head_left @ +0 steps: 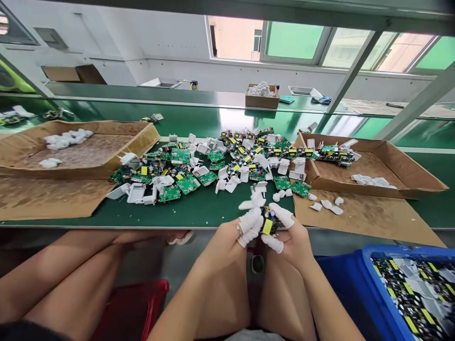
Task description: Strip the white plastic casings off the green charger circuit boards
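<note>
My left hand (pixel 231 239) and my right hand (pixel 289 234) meet at the near edge of the green table (pixel 199 210). Both wear white finger cots. Together they pinch a small circuit board (pixel 268 223) with a yellow component and a white plastic piece. A heap of green circuit boards (pixel 185 177) and white plastic shells (pixel 245 173) covers the table just beyond my hands.
An open cardboard tray (pixel 88 161) with white shells lies at the left, another cardboard tray (pixel 369 166) at the right. A blue crate (pixel 387 284) of boards stands at the lower right, a red bin (pixel 131 308) below. Another person's arm (pixel 71 265) reaches in at the lower left.
</note>
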Demonstrator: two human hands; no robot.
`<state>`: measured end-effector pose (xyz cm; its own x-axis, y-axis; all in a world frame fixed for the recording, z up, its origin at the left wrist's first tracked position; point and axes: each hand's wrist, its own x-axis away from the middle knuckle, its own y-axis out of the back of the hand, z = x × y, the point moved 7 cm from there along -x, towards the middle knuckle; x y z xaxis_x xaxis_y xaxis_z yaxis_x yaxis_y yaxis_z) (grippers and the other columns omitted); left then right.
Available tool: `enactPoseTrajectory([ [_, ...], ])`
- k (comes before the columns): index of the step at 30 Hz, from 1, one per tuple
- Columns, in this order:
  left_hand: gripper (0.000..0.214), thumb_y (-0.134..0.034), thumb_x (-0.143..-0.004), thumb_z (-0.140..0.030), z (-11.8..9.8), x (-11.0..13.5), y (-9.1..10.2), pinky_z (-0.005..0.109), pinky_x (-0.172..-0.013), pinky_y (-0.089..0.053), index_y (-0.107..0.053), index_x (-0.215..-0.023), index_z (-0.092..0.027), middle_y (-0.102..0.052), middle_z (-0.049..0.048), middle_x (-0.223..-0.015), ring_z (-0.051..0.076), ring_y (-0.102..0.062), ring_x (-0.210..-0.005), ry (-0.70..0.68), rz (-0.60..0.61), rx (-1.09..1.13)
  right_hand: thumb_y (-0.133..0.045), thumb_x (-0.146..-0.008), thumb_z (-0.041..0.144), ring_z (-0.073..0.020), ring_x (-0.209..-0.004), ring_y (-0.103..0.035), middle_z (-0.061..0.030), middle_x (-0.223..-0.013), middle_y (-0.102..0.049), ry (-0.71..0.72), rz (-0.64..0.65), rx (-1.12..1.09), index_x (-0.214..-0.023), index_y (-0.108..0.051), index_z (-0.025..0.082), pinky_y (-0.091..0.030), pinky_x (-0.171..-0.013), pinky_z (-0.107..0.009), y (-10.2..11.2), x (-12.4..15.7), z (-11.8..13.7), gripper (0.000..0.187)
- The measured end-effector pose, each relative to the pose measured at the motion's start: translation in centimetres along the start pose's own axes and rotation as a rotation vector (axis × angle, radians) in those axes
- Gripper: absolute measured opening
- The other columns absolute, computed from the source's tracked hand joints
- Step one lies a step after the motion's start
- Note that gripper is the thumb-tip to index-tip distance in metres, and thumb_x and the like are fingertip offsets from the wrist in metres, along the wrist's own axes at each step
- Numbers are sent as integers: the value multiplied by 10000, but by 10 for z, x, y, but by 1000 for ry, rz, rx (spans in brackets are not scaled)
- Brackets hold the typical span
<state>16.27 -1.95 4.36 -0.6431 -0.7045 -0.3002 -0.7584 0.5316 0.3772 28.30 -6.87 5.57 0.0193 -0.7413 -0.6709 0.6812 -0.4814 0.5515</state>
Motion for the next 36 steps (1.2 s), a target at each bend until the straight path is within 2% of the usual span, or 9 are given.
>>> enactPoseTrajectory([
  [4, 264, -588, -716, -394, 3, -10, 20, 221, -661, -528, -690, -883, -217, -683, 35, -816, 177, -637, -750, 8, -129, -45, -469, -837, 437, -204, -896, -590, -122, -987, -598, 64, 1, 65, -1276, -397, 191, -523, -733, -287, 0, -5, 7, 509],
  [8, 257, -530, -761, -367, 3, -12, 14, 265, -811, -492, -688, -887, -208, -677, 50, -866, 181, -621, -842, 29, -248, -38, -448, -850, 415, -219, -879, -593, -141, -960, -599, 79, -18, 142, -1300, -364, 161, -528, -721, -305, -3, -14, 8, 525],
  [13, 384, -421, -819, -406, 24, -11, 6, 302, -870, -468, -629, -1023, -156, -630, 84, -1028, 203, -570, -992, 296, -491, 211, -450, -860, 323, -241, -911, -580, -152, -935, -602, 192, -62, 271, -1334, -295, 128, -525, -729, -331, -8, -34, 14, 536],
  [15, 383, -429, -819, -384, 27, -15, 8, 294, -878, -464, -612, -1049, -140, -610, 92, -1070, 204, -555, -1020, 254, -541, 177, -437, -865, 296, -232, -908, -580, -149, -932, -604, 245, -59, 298, -1343, -266, 114, -521, -736, -326, -10, -43, 14, 540],
  [21, 398, -342, -856, -339, 35, -54, 25, 310, -972, -387, -553, -1135, -150, -567, 87, -1145, 185, -495, -1105, 96, -399, 18, -393, -865, 309, -223, -764, -594, -138, -841, -621, 337, 116, 483, -1202, -469, 71, -513, -650, -315, -22, -74, -2, 419],
  [24, 449, -317, -856, -390, 44, -65, 49, 359, -1040, -291, -524, -1168, -142, -554, 95, -1161, 198, -426, -1173, 135, -339, 73, -481, -817, 349, -226, -700, -577, -131, -798, -611, 240, 293, 587, -1137, -534, 84, -493, -606, -319, -29, -105, -21, 419],
  [27, 484, -279, -856, -418, 57, -55, 79, 371, -1046, -273, -533, -1156, -135, -550, 113, -1155, 205, -418, -1177, 186, -385, 11, -535, -787, 386, -244, -787, -568, -122, -864, -599, 93, 387, 660, -1180, -497, 127, -475, -649, -319, -30, -157, -46, 472],
  [32, 396, -285, -823, -245, 78, -50, 83, 472, -937, -356, -622, -970, -99, -587, 165, -1023, 286, -507, -1025, 390, -150, -674, -444, -849, 425, -274, -906, -533, -155, -1026, -543, -213, 386, 747, -1209, -422, 111, -442, -688, -323, -48, -267, -113, 478],
  [36, 318, -385, -727, -124, 83, -63, 78, 440, -797, -425, -607, -953, -96, -614, 156, -922, 293, -553, -893, 613, -66, -998, -411, -872, 378, -305, -1028, -466, -255, -1181, -433, -313, 479, 758, -1215, -377, -16, -416, -757, -333, -92, -310, -153, 524],
])
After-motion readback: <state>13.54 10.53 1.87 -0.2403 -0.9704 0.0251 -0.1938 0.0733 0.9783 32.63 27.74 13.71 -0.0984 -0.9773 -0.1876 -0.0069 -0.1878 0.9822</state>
